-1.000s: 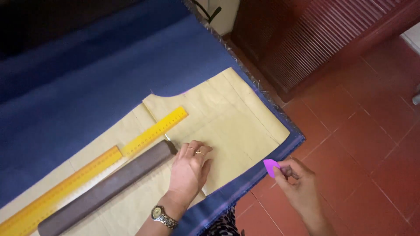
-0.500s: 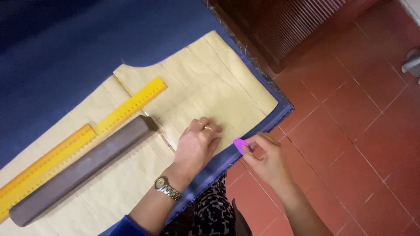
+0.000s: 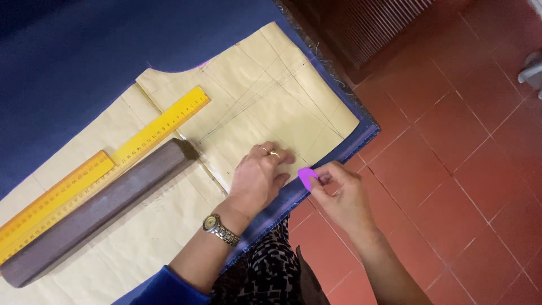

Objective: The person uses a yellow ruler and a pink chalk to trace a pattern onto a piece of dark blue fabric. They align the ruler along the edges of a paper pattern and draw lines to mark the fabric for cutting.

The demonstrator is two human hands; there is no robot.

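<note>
Your right hand [image 3: 339, 197] pinches a small piece of purple tailor's chalk [image 3: 306, 177] between thumb and fingertips, the other fingers curled in; only part of it shows, a smooth, flat, rounded tab of bright violet. Its long axis runs roughly from 5 o'clock to 11 o'clock, and the rounded free end points toward 11 o'clock, sitting right at the near edge of the blue fabric [image 3: 84, 62]. Just beside it, at 9 o'clock, your left hand [image 3: 258, 178] lies flat and open, palm down, holding nothing and pressing on the pale yellow paper pattern [image 3: 265, 96] that is spread over the fabric; a ring shows on one finger and a metal wristwatch [image 3: 219, 229] on the wrist. Further out toward 9 o'clock, a long dark brown bar [image 3: 96, 212] and a yellow ruler [image 3: 101, 166] rest side by side on the pattern, both running from 8 o'clock to 2 o'clock. Red floor tiles [image 3: 451, 169] fill the view at 3 o'clock.
</note>
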